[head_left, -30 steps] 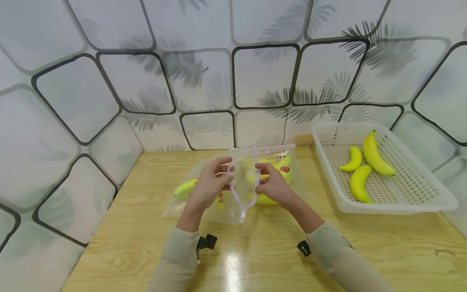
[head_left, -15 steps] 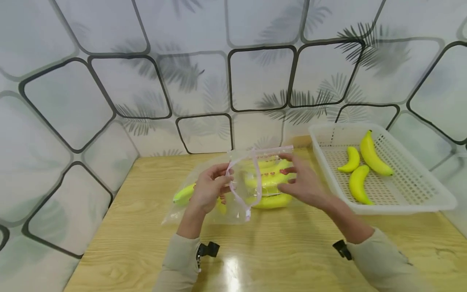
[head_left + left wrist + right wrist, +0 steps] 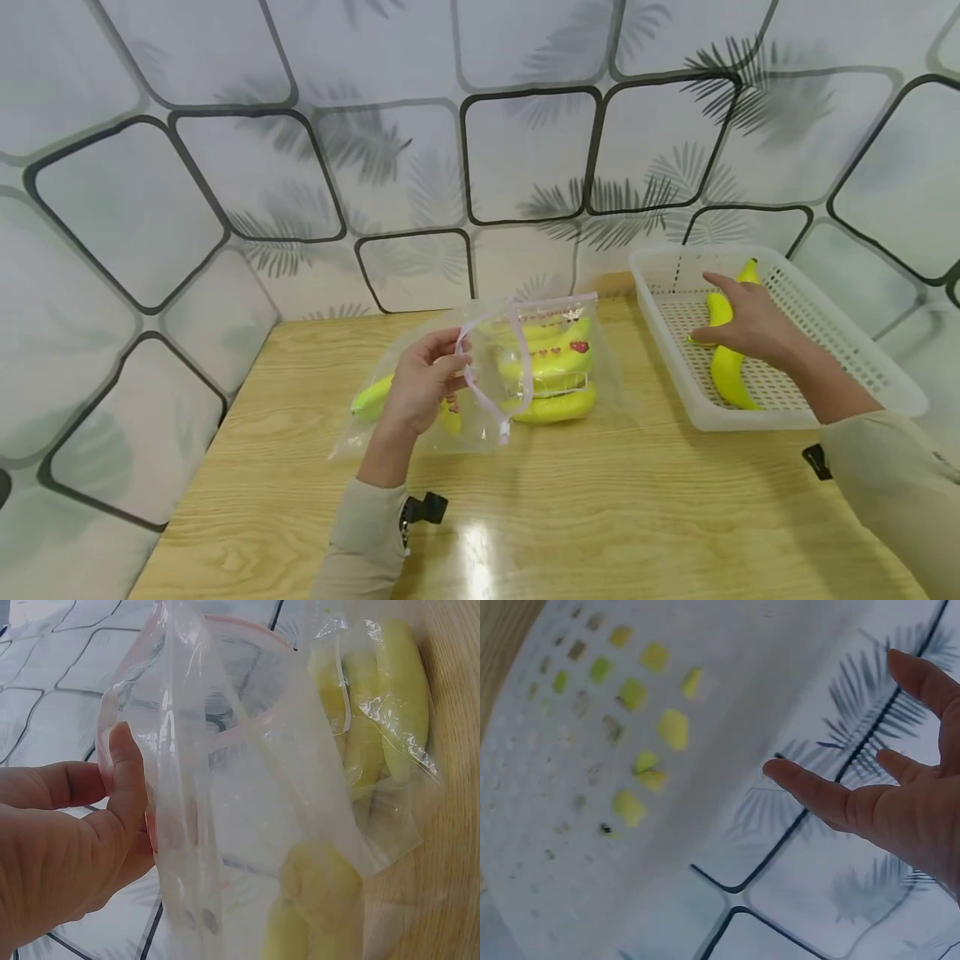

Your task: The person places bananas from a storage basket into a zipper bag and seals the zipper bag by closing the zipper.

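Note:
My left hand [image 3: 422, 385] pinches the pink zip edge of a clear zip bag [image 3: 480, 429]. The bag's mouth gapes toward the right, and yellow bananas [image 3: 322, 892] lie inside it. Just behind its mouth is a second clear bag [image 3: 618, 392], printed with red hearts and filled with several bananas [image 3: 555, 362]. Over the white basket [image 3: 693, 412] hovers my right hand [image 3: 761, 325], thumb and fingers spread, holding nothing. Below it in the basket are a front banana [image 3: 731, 379], a small banana [image 3: 718, 308] and a larger banana [image 3: 748, 271], partly covered by the hand.
The basket, with perforated floor and raised walls, stands at the right on the wooden table [image 3: 570, 517]. A patterned wall covering [image 3: 420, 167] rises directly behind the table and along its left side.
My right hand has let go of the bag's zip edge and moved right, over the basket. The left hand keeps its pinch on the bag, whose mouth remains agape.

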`<state>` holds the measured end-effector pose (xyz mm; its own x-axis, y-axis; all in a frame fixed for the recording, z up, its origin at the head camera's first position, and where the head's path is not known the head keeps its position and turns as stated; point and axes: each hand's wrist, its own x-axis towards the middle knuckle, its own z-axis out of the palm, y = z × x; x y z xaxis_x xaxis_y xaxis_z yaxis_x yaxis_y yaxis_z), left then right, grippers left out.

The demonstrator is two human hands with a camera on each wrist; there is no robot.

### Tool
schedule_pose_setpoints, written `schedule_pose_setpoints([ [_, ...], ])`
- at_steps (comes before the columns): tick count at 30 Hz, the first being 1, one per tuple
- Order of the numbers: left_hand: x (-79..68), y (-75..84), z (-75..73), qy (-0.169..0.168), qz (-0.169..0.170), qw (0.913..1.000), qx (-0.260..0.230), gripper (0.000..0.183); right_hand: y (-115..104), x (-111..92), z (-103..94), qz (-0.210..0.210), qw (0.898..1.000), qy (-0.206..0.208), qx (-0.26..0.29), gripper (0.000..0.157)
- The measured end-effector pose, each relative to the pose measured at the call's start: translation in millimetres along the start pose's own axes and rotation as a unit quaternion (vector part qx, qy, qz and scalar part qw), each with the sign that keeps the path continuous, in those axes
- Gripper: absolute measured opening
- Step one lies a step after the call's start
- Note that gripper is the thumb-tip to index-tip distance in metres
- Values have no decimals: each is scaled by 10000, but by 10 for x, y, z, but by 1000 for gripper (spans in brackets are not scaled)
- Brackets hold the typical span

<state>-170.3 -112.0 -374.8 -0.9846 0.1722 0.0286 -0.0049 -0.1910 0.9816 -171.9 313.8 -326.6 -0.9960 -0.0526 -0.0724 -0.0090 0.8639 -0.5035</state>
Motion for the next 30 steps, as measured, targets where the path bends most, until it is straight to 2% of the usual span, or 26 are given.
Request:
schedule_pose_setpoints([
  [6,5,-3,-12,-18,16,10000,-94,40,455,151,147,506,9964,-416,-534,102],
  [8,0,-2,-13,-33,38,9999,-125,38,561,164,176,721,9948,-611,-382,106],
  [12,-8,-3,-18,-24,35,9998,-207,35,708,141,226,1114,9872,-1108,276,113],
  [15,-8,-4,-23,-37,13,9997,-249,35,781,103,260,1193,9801,-1482,570,114],
  [18,-7,-1,-26,-70,5,9997,-227,35,836,77,285,1169,9760,-1690,726,113],
  [26,-8,18,-44,-82,-60,9998,-142,36,891,97,293,1305,9687,-1936,846,105],
  [30,-3,22,-59,-107,-16,9998,-156,37,872,106,279,1258,9707,-1912,734,104],
])
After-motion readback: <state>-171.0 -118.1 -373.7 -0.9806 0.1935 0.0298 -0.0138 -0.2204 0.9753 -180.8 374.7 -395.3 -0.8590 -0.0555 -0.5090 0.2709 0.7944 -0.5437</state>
